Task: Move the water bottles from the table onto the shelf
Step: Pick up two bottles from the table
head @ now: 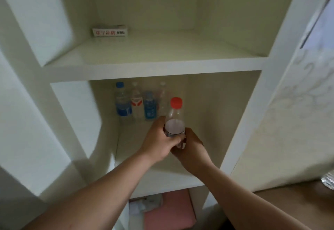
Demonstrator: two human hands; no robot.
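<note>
Both forearms are bare up to the near edge of the view, with no sleeves. The left hand (159, 144) and right hand (191, 150) are bare too.

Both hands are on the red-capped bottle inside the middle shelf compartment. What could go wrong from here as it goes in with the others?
1. The red-capped bottle, gripped low by the left hand and right hand, could bump the row of bottles at the back left and topple them.
2. Its cap could catch the shelf board above if lifted.
3. Set down tilted, it might tip over.
</note>
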